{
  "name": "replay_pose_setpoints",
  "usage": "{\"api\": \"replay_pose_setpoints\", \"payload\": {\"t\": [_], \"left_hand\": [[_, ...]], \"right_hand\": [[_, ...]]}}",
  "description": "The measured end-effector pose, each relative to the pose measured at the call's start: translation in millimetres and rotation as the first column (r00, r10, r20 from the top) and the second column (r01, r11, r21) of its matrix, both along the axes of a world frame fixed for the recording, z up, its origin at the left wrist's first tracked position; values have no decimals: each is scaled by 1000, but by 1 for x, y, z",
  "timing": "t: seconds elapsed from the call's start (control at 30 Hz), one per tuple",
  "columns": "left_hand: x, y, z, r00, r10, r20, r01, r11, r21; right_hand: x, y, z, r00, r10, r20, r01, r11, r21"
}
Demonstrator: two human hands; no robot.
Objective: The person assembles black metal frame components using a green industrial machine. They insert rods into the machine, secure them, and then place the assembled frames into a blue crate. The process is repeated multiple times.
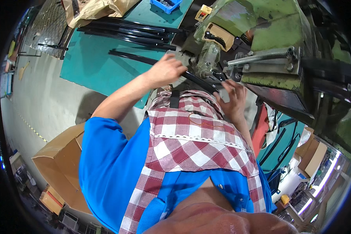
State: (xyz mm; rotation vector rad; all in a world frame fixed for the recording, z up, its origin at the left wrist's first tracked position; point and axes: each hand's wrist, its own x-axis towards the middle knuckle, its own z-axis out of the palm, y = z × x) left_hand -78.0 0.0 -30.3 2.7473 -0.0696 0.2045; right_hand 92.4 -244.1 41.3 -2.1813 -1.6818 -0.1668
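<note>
Bar (199, 82): long, black and glossy, slanting from upper left of centre down to the middle of the frame; its upper-left end is above the teal table (85, 62), and whether it rests there I cannot tell.
Left hand (167, 71): above centre, fingers curled around the bar, which shows on both sides of the fist.
Right hand (234, 98): right of centre, thumb and fingers spread apart at the bar's lower end; whether they touch it I cannot tell.
Spare bars (124, 31): several, black, lying side by side on the table in the upper left.
Paper (97, 11): brown and crumpled, at the top left edge, just beside the spare bars.
Blue tray (161, 7): at the top edge, with small dark pieces in it.
Machine (279, 29): green and worn, filling the upper right, with a coil spring (269, 57) on a rod near the right hand.
Cardboard tray (221, 31): upper right of centre, holding dark pieces.
Apron (199, 152): red-and-white check, over a blue shirt (105, 163), mid-frame.
Carton (58, 160): brown, lower left.
</note>
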Motion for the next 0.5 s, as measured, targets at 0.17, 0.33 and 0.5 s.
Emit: {"api": "replay_pose_setpoints", "payload": {"t": [0.17, 0.33, 0.5], "left_hand": [[40, -37, 14, 965, -107, 241, 127, 990, -69], [50, -36, 12, 980, -188, 66, 199, 906, -372], [63, 2, 20, 960, -272, -72, 168, 757, -631]], "right_hand": [[-7, -9, 26, 994, -39, -105, 37, 999, -22], [4, -32, 44, 875, -249, -415, 306, 949, 76], [18, -53, 27, 581, -351, -734, 533, 846, 17]]}}
